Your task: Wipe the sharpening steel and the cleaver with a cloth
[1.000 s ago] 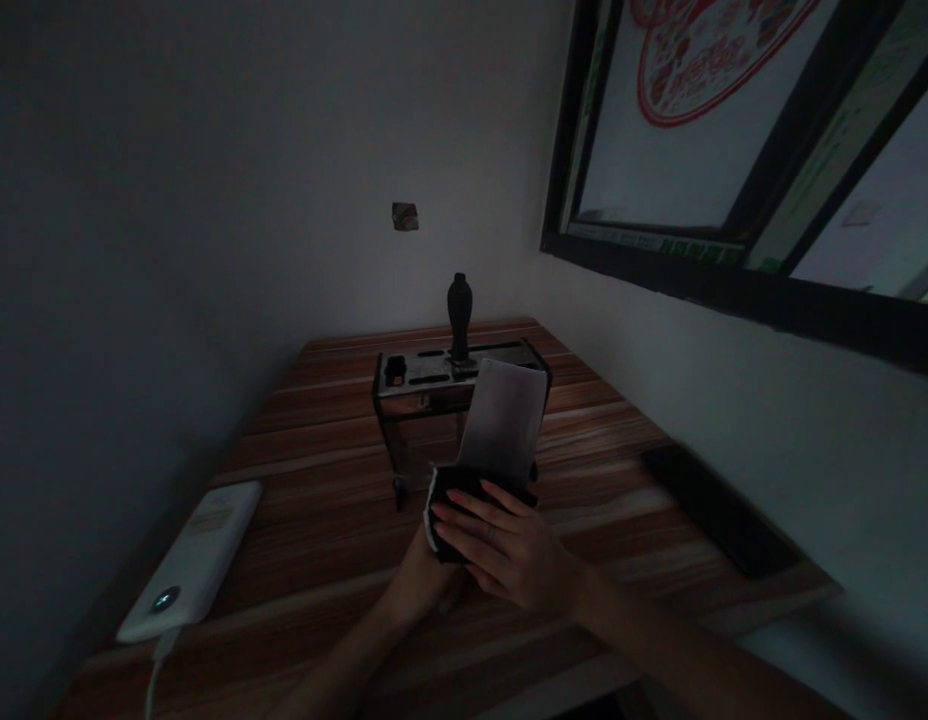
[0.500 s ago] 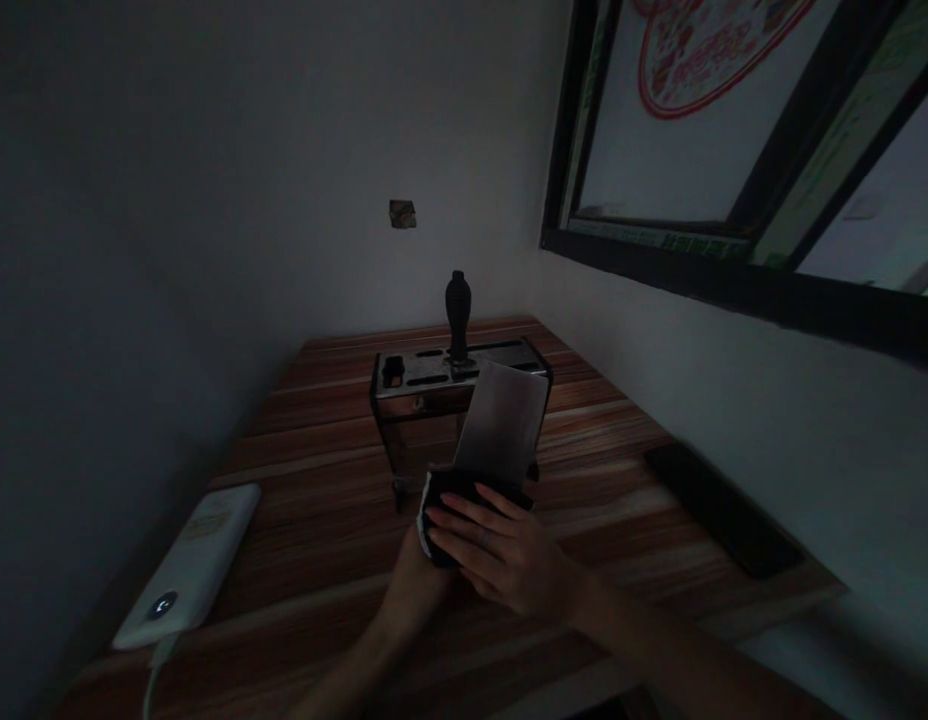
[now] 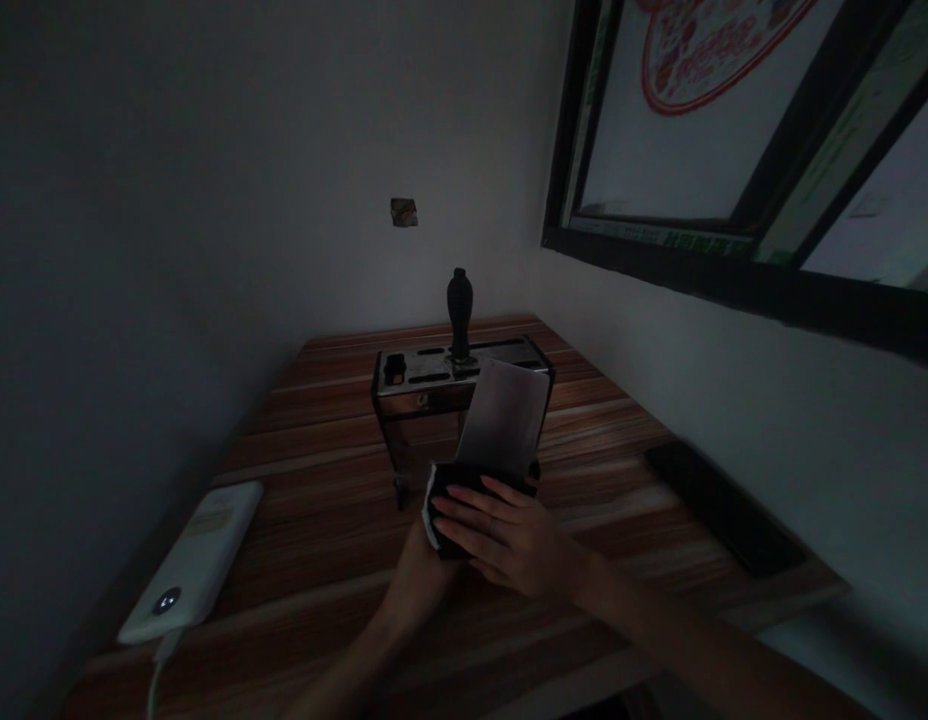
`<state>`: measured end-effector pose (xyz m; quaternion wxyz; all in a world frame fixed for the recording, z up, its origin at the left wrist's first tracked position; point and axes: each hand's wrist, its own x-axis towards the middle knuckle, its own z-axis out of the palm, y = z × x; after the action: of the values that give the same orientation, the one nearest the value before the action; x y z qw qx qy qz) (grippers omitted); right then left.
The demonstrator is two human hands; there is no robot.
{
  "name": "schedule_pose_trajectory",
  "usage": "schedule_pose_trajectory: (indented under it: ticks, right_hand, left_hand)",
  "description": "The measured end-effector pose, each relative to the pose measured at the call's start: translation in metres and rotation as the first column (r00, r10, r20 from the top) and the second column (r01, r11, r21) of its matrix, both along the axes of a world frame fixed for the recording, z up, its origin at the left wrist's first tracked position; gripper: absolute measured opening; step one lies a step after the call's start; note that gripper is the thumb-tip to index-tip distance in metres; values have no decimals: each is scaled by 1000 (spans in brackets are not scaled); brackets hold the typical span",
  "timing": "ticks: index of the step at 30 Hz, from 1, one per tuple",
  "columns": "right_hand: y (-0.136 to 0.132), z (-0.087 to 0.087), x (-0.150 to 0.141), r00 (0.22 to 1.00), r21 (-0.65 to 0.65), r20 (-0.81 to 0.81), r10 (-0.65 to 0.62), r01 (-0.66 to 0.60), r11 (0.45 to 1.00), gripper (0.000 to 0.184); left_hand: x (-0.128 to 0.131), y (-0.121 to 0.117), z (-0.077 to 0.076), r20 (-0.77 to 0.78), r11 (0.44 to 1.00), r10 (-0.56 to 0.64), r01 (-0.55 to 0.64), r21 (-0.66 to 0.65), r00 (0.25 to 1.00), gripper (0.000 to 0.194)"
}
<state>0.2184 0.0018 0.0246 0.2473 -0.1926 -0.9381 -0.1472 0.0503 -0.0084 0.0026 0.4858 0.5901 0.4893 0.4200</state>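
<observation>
1. Dim light falls on a wood-grained table (image 3: 314, 450) set in a corner between pale walls.
2. At the centre, toward the near edge, a flat grey blade (image 3: 503, 415) is held with its broad face showing and its upper end tilted to the right; its lower end is covered by a black cloth (image 3: 455, 478) with a white edge.
3. The cloth is clasped by the right hand (image 3: 513, 540), its fingers laid across the front.
4. The left hand (image 3: 426, 562) is mostly hidden behind and below the cloth; how its fingers are closed cannot be told.
5. Behind the blade, and partly covered by it, a slotted metal rack (image 3: 411, 405) is seen, with a black handle (image 3: 459, 310) upright at its top.
6. A white device (image 3: 198, 560) with a cable (image 3: 155, 680) is placed at left, a dark flat slab (image 3: 723, 505) at right.
</observation>
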Motion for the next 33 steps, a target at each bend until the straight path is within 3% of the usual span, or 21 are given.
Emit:
schedule_pose_trajectory:
  ticks: [3,7,13,16,20,25,33]
  right_hand:
    - [4,7,2,1000,-7,3,-31,31,1000,43]
    - [11,18,7,996,5,-6,-84,84,996,45]
    - [26,35,14,986,32,-47,-158,159,987,47]
    - [34,45,17,971,35,-97,-220,224,974,48]
    - [45,58,21,953,24,-152,-263,270,963,47]
    - [55,71,25,943,7,-184,-278,284,959,48]
    - [56,73,24,943,24,-183,-279,288,957,51]
  left_hand:
    - [1,0,-9,46,998,21,-18,-59,999,33]
    - [1,2,-20,-44,993,54,-59,-107,998,10]
    - [4,1,-7,-100,998,42,-46,-32,994,16]
    - [5,0,-1,-100,996,37,-45,-81,994,21]
    - [6,-1,1,-128,987,34,-53,-153,991,25]
    - [5,-1,-2,-116,989,43,-58,-135,992,22]
    - [5,-2,-2,-121,988,29,-47,-147,992,23]
